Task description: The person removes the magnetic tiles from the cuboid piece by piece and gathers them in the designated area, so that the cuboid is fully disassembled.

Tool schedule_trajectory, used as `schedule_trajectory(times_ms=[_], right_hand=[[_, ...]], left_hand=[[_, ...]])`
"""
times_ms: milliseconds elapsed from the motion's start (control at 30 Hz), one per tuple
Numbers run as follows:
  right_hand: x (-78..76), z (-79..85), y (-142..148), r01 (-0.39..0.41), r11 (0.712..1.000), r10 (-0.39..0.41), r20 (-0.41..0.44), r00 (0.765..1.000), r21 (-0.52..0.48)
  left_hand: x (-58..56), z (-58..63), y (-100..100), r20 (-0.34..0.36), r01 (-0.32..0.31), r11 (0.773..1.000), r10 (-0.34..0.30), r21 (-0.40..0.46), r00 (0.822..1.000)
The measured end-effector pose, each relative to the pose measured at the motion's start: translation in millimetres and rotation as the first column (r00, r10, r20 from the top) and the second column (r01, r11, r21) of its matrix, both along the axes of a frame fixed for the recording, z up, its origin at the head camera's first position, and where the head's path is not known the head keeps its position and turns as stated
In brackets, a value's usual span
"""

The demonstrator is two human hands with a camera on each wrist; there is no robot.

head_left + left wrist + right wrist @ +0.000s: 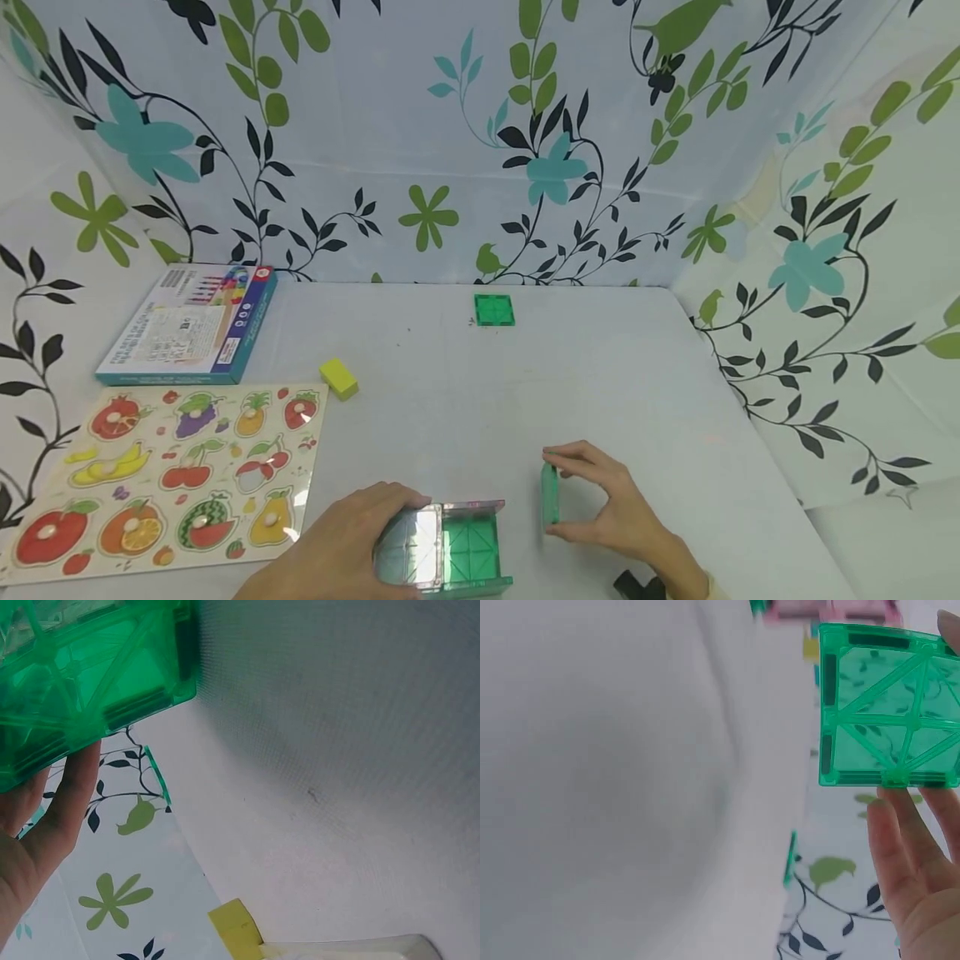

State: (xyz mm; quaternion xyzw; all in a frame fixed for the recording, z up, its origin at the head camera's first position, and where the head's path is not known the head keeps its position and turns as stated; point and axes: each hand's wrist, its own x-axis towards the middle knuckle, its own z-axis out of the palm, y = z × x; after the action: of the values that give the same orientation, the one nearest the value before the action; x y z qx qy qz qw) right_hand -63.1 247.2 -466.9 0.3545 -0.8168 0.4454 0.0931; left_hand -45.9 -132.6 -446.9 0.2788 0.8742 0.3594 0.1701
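Note:
In the head view my left hand [337, 542] grips the left side of a small box-like structure of see-through magnetic tiles [471, 546]. One part is clear, the right part green, with a pinkish tile along its far edge. From the left wrist view, fingers support the green wall [97, 675] of that structure. To its right, my right hand [615, 508] pinches a green square magnetic tile [551, 494] upright between thumb and fingers, apart from the structure. Up close in the right wrist view, this tile [913, 721] shows crossing ribs and dark magnets along its edges.
Another green square tile [494, 310] lies near the table's far edge. At left are a fruit puzzle board [247, 508], a yellow block [339, 379] and a flat box [187, 325]. Leaf-patterned cloth [465, 167] hangs behind. Something black [637, 585] sits by the right wrist.

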Motion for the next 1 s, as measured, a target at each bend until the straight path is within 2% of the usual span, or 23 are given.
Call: schedule_trajectory(times_ms=[167, 300, 433, 667, 833, 1000], right_hand=[[-45.8, 18.9, 18, 0.081, 0.988, -0.081, -0.004, 0.997, 0.132], [-90.0, 32.2, 30, 0.136, 0.951, -0.131, -0.037, 0.991, 0.277], [-136.3, 44.3, 37, 0.184, 0.881, -0.193, -0.023, 0.981, 0.435], [-207.8, 50.4, 40, 0.211, 0.737, -0.305, 0.039, 0.951, 0.642], [-240.4, 48.5, 34, 0.202, 0.64, -0.349, 0.046, 0.936, 0.742], [-260.1, 39.9, 22, 0.166, 0.586, -0.339, 0.054, 0.939, 0.793]], left_hand=[[1.7, -0.3, -2, -0.022, -0.01, 1.0, 0.01, -0.015, 1.0], [2.6, -1.7, -2, -0.07, -0.012, 1.0, 0.01, -0.026, 0.997], [2.6, -3.8, -3, -0.125, -0.004, 1.0, 0.005, 0.003, 0.992], [3.1, -5.1, -3, -0.097, -0.005, 1.0, 0.005, -0.003, 0.995], [3.7, -7.4, -4, -0.133, -0.005, 1.0, 0.006, 0.006, 0.991], [4.0, -6.0, -5, -0.131, 0.0, 1.0, 0.002, 0.011, 0.991]])
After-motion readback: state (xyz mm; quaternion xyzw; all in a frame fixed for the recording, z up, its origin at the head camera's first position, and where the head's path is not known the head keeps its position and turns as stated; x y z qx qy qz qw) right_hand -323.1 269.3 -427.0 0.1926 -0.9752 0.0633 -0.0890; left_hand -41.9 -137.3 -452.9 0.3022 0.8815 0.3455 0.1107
